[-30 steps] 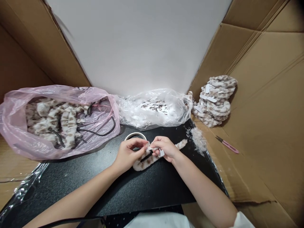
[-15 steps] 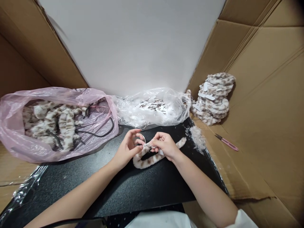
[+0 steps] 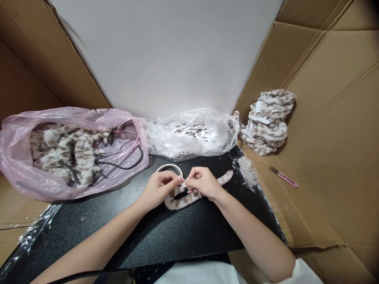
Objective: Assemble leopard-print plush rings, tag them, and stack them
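A furry white band with brown spots [image 3: 184, 202] lies curved on the black table, one end pointing up and to the right. My left hand [image 3: 160, 189] is closed, its thumb and forefinger pinching at the band's other end. Fingertips of my right hand [image 3: 204, 184] meet them there, also in a pinch. What exactly lies between the fingertips is small and partly hidden. Under the right hand shows a thin white tag edge. Just behind my left hand stands a pale ring [image 3: 171, 167], perhaps a roll of tape; the hand covers its lower part.
At left, a pink plastic bag [image 3: 124, 179] holds furry spotted pieces and black cords. A clear bag [image 3: 162, 144] with white-and-dark strips lies behind my hands. Rightward are stacked furry bands [image 3: 274, 122] with white tags, loose fluff [image 3: 248, 171] and pink-handled snips [image 3: 284, 176].
My left fingers have come down from a spread pose into a pinch, uncovering more of the pale ring. The right hand stays at the band's end, and the tag beneath it has turned edge-on.
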The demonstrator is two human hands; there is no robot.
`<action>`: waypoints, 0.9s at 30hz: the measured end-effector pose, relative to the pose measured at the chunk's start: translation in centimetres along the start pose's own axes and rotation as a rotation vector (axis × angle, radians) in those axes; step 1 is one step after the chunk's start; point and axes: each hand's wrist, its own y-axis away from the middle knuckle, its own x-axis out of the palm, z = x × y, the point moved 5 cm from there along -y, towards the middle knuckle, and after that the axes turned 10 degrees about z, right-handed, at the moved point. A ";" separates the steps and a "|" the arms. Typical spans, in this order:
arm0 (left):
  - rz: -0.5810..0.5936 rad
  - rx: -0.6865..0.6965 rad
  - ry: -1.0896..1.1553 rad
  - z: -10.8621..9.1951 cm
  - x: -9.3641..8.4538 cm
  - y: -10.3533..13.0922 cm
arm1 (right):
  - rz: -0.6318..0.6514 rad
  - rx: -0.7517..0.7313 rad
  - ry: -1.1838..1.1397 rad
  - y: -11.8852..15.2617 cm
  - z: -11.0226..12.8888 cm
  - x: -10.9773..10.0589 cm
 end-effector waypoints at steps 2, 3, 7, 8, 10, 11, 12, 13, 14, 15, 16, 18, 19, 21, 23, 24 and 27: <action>0.003 0.122 -0.181 -0.7 0.1 0.2 | -0.017 0.042 -0.027 -0.1 -0.5 -0.1; 0.009 0.183 -0.270 -1.0 0.3 0.3 | -0.028 0.065 -0.045 -0.1 -0.7 -0.1; 0.003 0.348 -0.461 -1.3 0.6 0.8 | -0.032 0.142 -0.150 -0.2 -1.5 -0.3; -0.007 0.372 -0.478 -1.2 0.6 0.9 | -0.024 0.163 -0.182 -0.2 -1.6 -0.2; -0.031 0.416 -0.502 -1.3 0.6 1.0 | -0.004 0.213 -0.248 -0.2 -1.7 -0.2; -0.042 0.434 -0.511 -1.4 0.6 1.1 | 0.006 0.237 -0.280 -0.2 -1.8 -0.2; -0.053 0.449 -0.520 -1.4 0.6 1.2 | 0.016 0.254 -0.310 -0.2 -1.8 -0.2; -0.065 0.461 -0.527 -1.6 0.6 1.3 | 0.027 0.263 -0.336 -0.2 -1.8 -0.2; -0.076 0.470 -0.533 -1.7 0.6 1.3 | 0.040 0.266 -0.356 -0.2 -1.9 -0.3; -0.083 0.479 -0.536 -1.8 0.5 1.3 | 0.053 0.267 -0.372 -0.2 -1.9 -0.3; -0.089 0.490 -0.537 -1.8 0.5 1.4 | 0.067 0.267 -0.385 -0.3 -2.0 -0.4; -0.094 0.523 -0.534 -2.0 0.4 1.5 | 0.095 0.276 -0.403 -0.4 -2.2 -0.4; -0.092 0.541 -0.531 -2.0 0.4 1.5 | 0.108 0.283 -0.411 -0.4 -2.4 -0.4; -0.082 0.566 -0.526 -2.0 0.3 1.5 | 0.125 0.295 -0.427 -0.5 -2.5 -0.5; -0.065 0.562 -0.517 -1.8 0.3 1.4 | 0.126 0.301 -0.438 -0.6 -2.6 -0.4; -0.057 0.550 -0.512 -1.7 0.3 1.3 | 0.121 0.307 -0.439 -0.5 -2.6 -0.4; -0.044 0.493 -0.489 -1.6 0.4 1.2 | 0.112 0.343 -0.438 -0.4 -2.5 -0.3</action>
